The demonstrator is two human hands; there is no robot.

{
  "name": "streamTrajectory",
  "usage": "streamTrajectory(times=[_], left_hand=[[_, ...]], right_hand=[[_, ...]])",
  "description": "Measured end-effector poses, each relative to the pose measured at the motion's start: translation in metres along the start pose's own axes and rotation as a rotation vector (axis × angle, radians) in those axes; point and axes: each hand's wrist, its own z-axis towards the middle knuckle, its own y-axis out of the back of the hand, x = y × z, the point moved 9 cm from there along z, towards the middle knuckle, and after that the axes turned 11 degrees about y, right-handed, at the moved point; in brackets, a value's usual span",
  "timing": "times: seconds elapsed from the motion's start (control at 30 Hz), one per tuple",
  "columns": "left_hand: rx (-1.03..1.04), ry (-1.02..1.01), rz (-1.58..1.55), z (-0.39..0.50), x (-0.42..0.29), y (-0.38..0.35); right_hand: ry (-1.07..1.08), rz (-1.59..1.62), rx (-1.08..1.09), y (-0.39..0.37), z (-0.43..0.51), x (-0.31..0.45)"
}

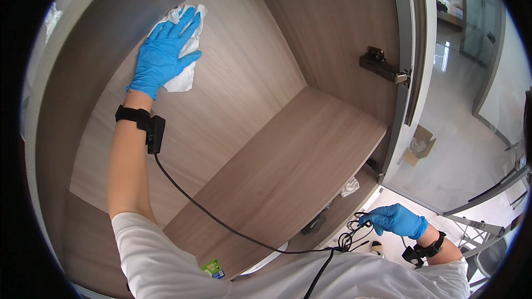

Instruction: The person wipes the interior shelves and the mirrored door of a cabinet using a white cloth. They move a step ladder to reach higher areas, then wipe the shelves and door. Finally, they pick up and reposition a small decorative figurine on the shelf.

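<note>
My left hand (pixel 164 52), in a blue disposable glove, lies spread over a white textured cloth (pixel 181 81) and presses it flat to the wood-grain back panel (pixel 232 45) of a cabinet. A black strap with a small device (pixel 156 133) sits around the left wrist, and a black cable runs from it towards my waist. My right hand (pixel 395 220), gloved in the same blue, is low at the right and pinches looped black cable (pixel 353 232) between its fingers. Another strapped black device (pixel 415 254) is on the right wrist.
A wooden shelf (pixel 282 158) crosses below my left hand. Under it lie a crumpled white wipe (pixel 350 187) and a dark object (pixel 314 224). A green packet (pixel 213 269) rests at the shelf's near end. The side panel bears a hinge (pixel 382 66). Beyond the glass door stands a cardboard box (pixel 419 145).
</note>
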Motion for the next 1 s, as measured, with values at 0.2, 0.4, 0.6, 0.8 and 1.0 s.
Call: streamTrajectory(times=[0.2, 0.4, 0.6, 0.8, 1.0], left_hand=[[-0.086, -0.058, 0.054, -0.002, -0.002, -0.004], [-0.054, -0.097, 0.030, -0.036, -0.030, -0.011], [0.017, -0.244, -0.099, -0.119, -0.080, -0.057], [0.160, -0.345, -0.146, -0.204, -0.131, -0.086], [0.237, -0.424, -0.156, -0.242, -0.138, -0.089]], right_hand=[[-0.083, 0.063, -0.070, -0.002, -0.005, -0.015], [0.001, 0.022, -0.045, -0.019, -0.005, -0.008], [-0.049, 0.040, -0.024, -0.036, -0.009, -0.014], [-0.040, -0.010, -0.056, -0.053, -0.026, -0.025], [-0.051, -0.040, -0.117, -0.060, -0.049, -0.041]])
